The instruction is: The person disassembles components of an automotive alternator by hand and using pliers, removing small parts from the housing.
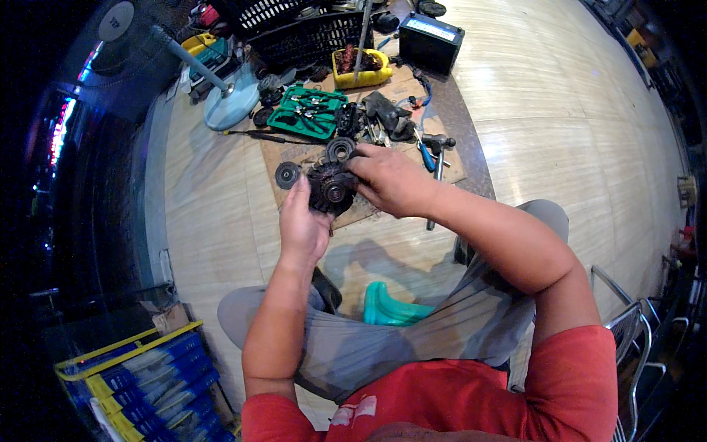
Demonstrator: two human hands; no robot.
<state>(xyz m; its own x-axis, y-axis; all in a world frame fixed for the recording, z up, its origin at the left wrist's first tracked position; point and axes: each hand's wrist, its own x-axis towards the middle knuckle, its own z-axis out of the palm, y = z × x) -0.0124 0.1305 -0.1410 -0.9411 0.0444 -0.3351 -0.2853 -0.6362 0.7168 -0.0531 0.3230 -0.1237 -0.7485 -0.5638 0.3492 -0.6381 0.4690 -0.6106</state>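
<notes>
My left hand (303,225) is wrapped round the lower left side of a dark, greasy rotor (333,190), a round part with a notched rim and a raised hub in its middle. At its upper right edge, the bent fingers of my right hand (392,177) press in close. What lies under those fingertips is hidden. Just beyond the rotor sits a ringed metal pulley (340,149). A smaller dark round disc (287,174) lies to the left of it on the cardboard (274,155).
Beyond my hands lie a green tool case (313,110) with pliers, a hammer (439,144), black gloves (390,116) and a yellow cut-open container (383,74). Farther back stand a black battery (431,46), a black crate (294,40) and a fan base (232,103). A green stool (390,306) is below me.
</notes>
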